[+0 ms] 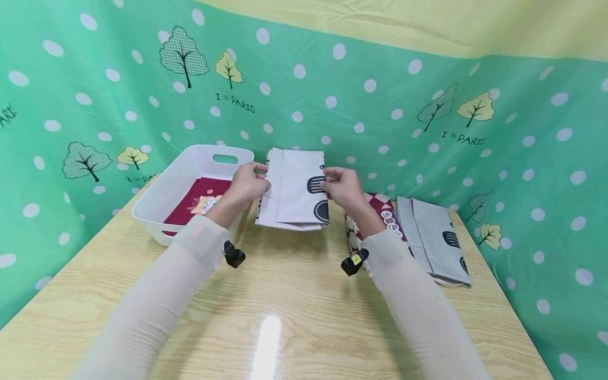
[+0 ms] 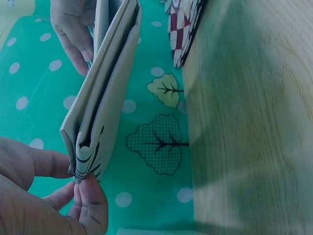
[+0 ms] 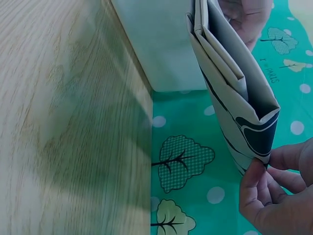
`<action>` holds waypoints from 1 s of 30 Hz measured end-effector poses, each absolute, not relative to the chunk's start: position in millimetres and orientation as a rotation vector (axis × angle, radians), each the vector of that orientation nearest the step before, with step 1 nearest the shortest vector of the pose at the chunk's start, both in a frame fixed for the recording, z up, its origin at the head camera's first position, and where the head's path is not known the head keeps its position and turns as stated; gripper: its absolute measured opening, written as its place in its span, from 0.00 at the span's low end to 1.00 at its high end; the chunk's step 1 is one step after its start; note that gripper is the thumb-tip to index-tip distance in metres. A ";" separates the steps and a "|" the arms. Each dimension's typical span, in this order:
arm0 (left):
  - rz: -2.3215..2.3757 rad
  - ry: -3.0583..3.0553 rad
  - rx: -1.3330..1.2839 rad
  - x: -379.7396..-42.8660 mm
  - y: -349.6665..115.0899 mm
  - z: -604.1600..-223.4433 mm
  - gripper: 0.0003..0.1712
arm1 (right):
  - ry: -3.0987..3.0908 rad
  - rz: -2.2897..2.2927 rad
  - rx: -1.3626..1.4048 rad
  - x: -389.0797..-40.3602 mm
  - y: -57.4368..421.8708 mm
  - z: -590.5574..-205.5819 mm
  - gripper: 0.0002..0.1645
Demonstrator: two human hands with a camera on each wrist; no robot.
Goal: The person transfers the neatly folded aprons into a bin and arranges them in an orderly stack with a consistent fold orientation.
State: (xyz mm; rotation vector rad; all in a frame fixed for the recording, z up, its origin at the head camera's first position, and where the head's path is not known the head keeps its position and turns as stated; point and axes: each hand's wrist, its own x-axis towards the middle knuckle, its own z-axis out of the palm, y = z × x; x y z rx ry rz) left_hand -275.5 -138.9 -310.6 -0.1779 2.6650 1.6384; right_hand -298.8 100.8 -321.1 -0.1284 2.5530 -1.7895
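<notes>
A folded whitish cloth (image 1: pixel 296 184) with black utensil-like prints is held up between the two hands over the back of the table. My left hand (image 1: pixel 248 182) pinches its left edge between thumb and fingers, and my right hand (image 1: pixel 344 186) pinches the right edge. Seen edge-on in the left wrist view, the cloth (image 2: pixel 105 93) shows several thick layers, with the left hand (image 2: pixel 54 196) at its near corner. The right wrist view has the right hand (image 3: pixel 283 188) gripping the opposite corner, where a black print (image 3: pixel 259 134) wraps round the fold.
A white plastic bin (image 1: pixel 161 182) with handle slots stands at the left, a dark red folded cloth (image 1: pixel 187 203) with a bear print inside. On the right lie a red-and-white checked cloth (image 1: pixel 380 203) and another folded grey-white cloth (image 1: pixel 439 240). A green dotted curtain (image 1: pixel 304 105) backs the wooden table (image 1: pixel 294 285).
</notes>
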 end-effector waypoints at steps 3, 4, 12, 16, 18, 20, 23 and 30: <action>1.614 2.674 -0.204 -276.3 -141.7 -309.7 0.29 | 2.543 -1.817 -0.162 -297.9 97.7 -318.0 0.25; 1.609 2.676 -0.215 -276.3 -142.7 -309.4 0.29 | 2.541 -1.825 -0.172 -297.6 96.5 -316.9 0.25; 1.648 2.674 -0.218 -274.6 -151.5 -306.9 0.29 | 2.559 -1.828 -0.204 -295.7 86.6 -310.4 0.24; 1.603 2.718 -0.209 -273.1 -157.0 -303.9 0.28 | 2.549 -1.851 -0.223 -295.5 81.4 -309.3 0.24; 1.574 2.737 -0.209 -271.8 -160.6 -302.9 0.28 | 2.551 -1.853 -0.229 -294.7 77.5 -308.3 0.24; 1.559 2.745 -0.215 -270.7 -164.1 -302.7 0.28 | 2.558 -1.845 -0.234 -294.0 73.5 -307.5 0.24; 1.548 2.760 -0.229 -269.0 -169.3 -302.1 0.28 | 2.561 -1.834 -0.253 -293.5 68.4 -306.7 0.24; 1.561 2.767 -0.235 -267.5 -180.4 -301.7 0.29 | 2.544 -1.851 -0.278 -293.7 57.8 -305.8 0.24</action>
